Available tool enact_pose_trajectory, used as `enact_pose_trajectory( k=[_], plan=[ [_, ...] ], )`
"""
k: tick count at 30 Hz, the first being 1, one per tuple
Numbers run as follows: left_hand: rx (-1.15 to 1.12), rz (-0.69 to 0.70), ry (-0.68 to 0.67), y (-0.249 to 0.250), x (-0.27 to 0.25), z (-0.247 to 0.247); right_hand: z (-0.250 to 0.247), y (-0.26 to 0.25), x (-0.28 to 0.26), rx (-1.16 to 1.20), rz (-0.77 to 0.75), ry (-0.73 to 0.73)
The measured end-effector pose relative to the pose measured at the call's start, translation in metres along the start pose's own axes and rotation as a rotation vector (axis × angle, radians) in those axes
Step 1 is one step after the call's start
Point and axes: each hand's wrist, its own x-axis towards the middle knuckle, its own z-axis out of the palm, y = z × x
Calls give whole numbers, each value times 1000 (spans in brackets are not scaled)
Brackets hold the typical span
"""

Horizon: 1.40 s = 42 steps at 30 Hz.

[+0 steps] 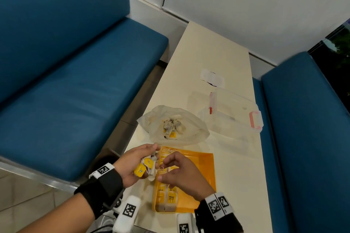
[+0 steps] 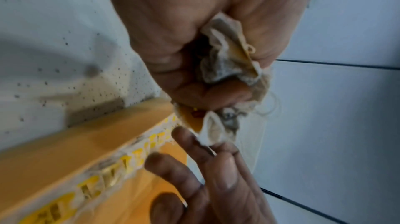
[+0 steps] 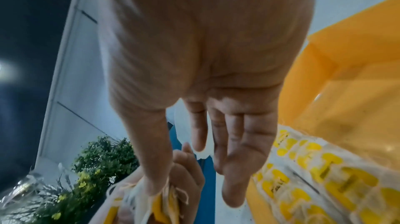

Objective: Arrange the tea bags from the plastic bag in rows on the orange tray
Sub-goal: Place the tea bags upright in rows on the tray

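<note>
Over the tray's left rim, my left hand (image 1: pixel 144 162) grips a bunch of tea bags (image 1: pixel 144 166) with yellow tags; the left wrist view shows the crumpled bags (image 2: pixel 225 59) in its fist. My right hand (image 1: pixel 161 171) hovers above the orange tray (image 1: pixel 200 174), its thumb and forefinger pinching a bag's string out of that bunch (image 3: pixel 164 207), the other fingers (image 3: pixel 238 142) spread. A row of tea bags (image 1: pixel 167 196) lies along the tray's left side. The plastic bag (image 1: pixel 189 130) sits open behind the tray with more tea bags (image 1: pixel 172 126) inside.
A clear plastic box (image 1: pixel 233 111) with pink latches stands to the right of the bag on the cream table (image 1: pixel 212 47). A small wrapper (image 1: pixel 212 77) lies farther back. Blue benches (image 1: pixel 79 91) flank the table. The tray's right half (image 1: pixel 198 161) is bare.
</note>
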Motion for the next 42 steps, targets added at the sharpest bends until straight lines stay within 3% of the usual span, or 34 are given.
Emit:
enact_pose_trajectory(
  k=[5, 9, 14, 28, 33, 38, 42],
  plan=[
    [-132, -36, 51, 1, 7, 2, 1, -6, -2, 103, -30, -58],
    [-180, -24, 76, 1, 10, 7, 1, -8, 2, 125, -48, 29],
    [-183, -13, 79, 0, 13, 13, -3, -8, 9, 152, -60, 145],
    [-51, -80, 38, 1, 10, 12, -19, -3, 12, 321, -69, 220],
    [13, -98, 39, 1, 11, 10, -24, 0, 11, 13, -140, 353],
    [112, -73, -87, -1, 8, 17, -16, 13, 11, -276, -339, 405],
    [182, -29, -91, -1, 6, 20, -14, 17, 10, -210, -339, 391]
  ],
)
